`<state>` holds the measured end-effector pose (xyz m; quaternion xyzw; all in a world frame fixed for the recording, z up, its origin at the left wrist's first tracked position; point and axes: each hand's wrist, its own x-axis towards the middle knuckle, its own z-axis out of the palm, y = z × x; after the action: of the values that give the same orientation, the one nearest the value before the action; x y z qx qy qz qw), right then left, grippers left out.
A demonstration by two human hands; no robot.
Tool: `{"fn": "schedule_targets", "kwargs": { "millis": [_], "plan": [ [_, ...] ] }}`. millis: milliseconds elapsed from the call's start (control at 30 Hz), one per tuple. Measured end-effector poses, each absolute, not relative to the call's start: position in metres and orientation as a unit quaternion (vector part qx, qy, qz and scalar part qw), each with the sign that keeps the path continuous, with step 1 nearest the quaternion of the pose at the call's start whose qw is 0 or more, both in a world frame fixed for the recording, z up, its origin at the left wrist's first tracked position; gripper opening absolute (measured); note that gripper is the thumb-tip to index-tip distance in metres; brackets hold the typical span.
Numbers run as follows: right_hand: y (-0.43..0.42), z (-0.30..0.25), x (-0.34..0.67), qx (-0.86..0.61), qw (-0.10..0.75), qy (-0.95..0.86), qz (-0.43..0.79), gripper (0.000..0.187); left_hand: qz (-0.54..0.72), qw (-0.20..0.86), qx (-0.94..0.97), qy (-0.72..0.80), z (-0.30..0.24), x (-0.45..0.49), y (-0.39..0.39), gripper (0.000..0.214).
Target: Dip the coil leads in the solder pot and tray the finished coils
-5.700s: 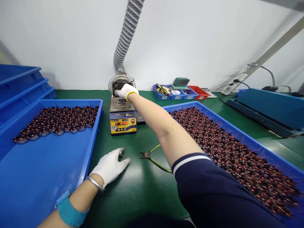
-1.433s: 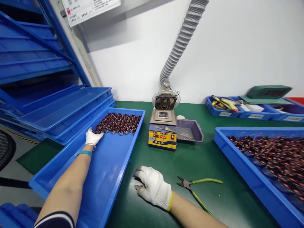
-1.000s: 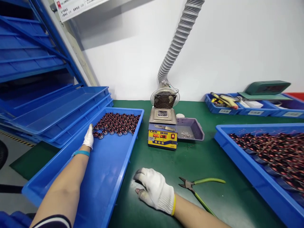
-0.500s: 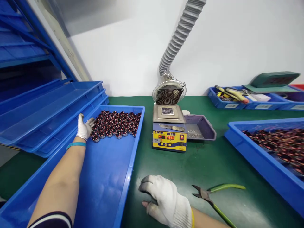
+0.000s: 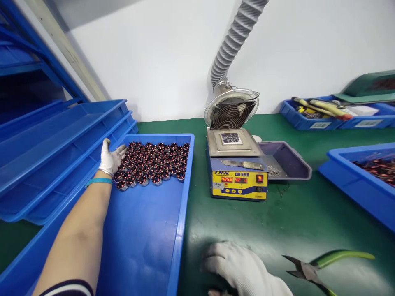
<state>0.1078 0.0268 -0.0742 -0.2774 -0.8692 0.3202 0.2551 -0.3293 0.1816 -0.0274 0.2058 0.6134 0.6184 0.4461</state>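
My left hand point(image 5: 111, 159), in a white glove, reaches into the long blue tray point(image 5: 142, 230). Its fingers and thumb are spread, touching or right beside the left edge of a packed group of small round copper-wound motor cores point(image 5: 154, 162). They stand in rows at the tray's far end, with dark tops and silvery sides. Low over the green table, my gloved right hand point(image 5: 242, 265) is somewhat blurred, fingers curved and thumb apart, with nothing visible in it. Green-handled cutting pliers point(image 5: 308, 271) lie to its right, jaws apart.
A yellow-fronted solder pot point(image 5: 237, 185) stands mid-table under a fume duct point(image 5: 234, 41), a scraper point(image 5: 242, 165) on its ledge. Beside it is a purple-grey scrap tray point(image 5: 290, 160). A blue tray of wound parts point(image 5: 364, 185) is at right; stacked blue trays point(image 5: 77, 144) are at left.
The view has shifted, so the solder pot and pliers appear further right. My left hand keeps its place at the motor cores. My right hand appears lower and further right in view.
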Motion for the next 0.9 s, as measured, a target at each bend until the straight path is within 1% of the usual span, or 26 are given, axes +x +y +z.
{"fn": "schedule_targets", "kwargs": {
  "millis": [100,200,367,500,600,733,900],
  "plan": [
    [0.032,-0.073,0.106,-0.282,0.266,-0.858,0.337,0.034,0.613,0.484,0.237,0.578,-0.033,-0.337,0.190,0.080],
    [0.038,-0.074,0.102,-0.275,0.266,-0.853,0.354,0.031,0.611,0.492,0.253,0.567,-0.037,-0.341,0.194,0.081],
    [0.053,-0.080,0.081,-0.269,0.228,-0.866,0.354,0.025,0.595,0.544,0.250,0.536,-0.038,-0.332,0.182,0.085],
    [0.063,-0.078,0.060,-0.306,0.216,-0.868,0.327,0.022,0.600,0.584,0.237,0.492,-0.037,-0.314,0.162,0.086],
    [0.067,-0.077,0.052,-0.327,0.241,-0.846,0.346,0.020,0.611,0.593,0.223,0.475,-0.035,-0.299,0.145,0.085],
    [0.069,-0.080,0.051,-0.301,0.286,-0.824,0.386,0.015,0.590,0.622,0.211,0.469,-0.033,-0.280,0.126,0.088],
    [0.072,-0.083,0.054,-0.295,0.390,-0.754,0.439,0.014,0.585,0.644,0.200,0.451,-0.034,-0.252,0.102,0.093]
  ]
}}
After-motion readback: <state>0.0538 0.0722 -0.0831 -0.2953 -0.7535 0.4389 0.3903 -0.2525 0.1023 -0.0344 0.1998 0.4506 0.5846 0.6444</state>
